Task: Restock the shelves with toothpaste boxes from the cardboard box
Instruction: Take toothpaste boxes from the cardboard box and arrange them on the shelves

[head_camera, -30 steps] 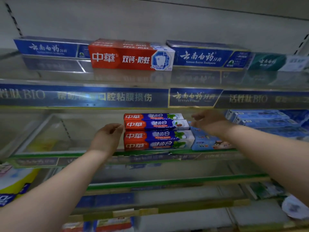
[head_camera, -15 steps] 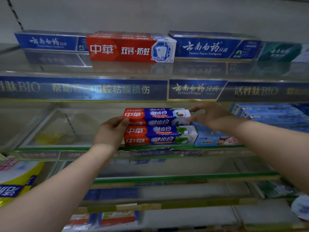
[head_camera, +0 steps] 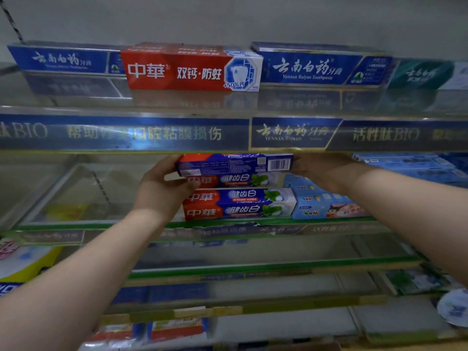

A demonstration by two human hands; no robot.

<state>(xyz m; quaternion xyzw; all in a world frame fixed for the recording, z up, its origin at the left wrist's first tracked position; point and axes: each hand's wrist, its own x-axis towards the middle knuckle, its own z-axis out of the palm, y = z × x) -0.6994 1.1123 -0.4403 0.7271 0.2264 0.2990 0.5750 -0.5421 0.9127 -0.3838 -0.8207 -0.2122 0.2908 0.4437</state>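
A red-and-blue toothpaste box (head_camera: 235, 163) is held level just under the upper shelf's front strip, its barcode side facing me. My left hand (head_camera: 162, 191) grips its left end and my right hand (head_camera: 321, 171) grips its right end. Beneath it a stack of matching red-and-blue toothpaste boxes (head_camera: 240, 203) lies on the middle glass shelf (head_camera: 76, 224). The cardboard box is not in view.
Light blue children's toothpaste boxes (head_camera: 326, 203) lie right of the stack, more blue boxes (head_camera: 410, 165) beyond. The top shelf carries a red box (head_camera: 190, 69) between blue boxes (head_camera: 316, 67). The middle shelf's left part holds only a faint yellow item (head_camera: 65, 211). Lower shelves hold more packs.
The top box of the stack has been lifted off and tilted so its back face shows. Both hands rose with it, gripping its ends. The view moved closer to the shelves.
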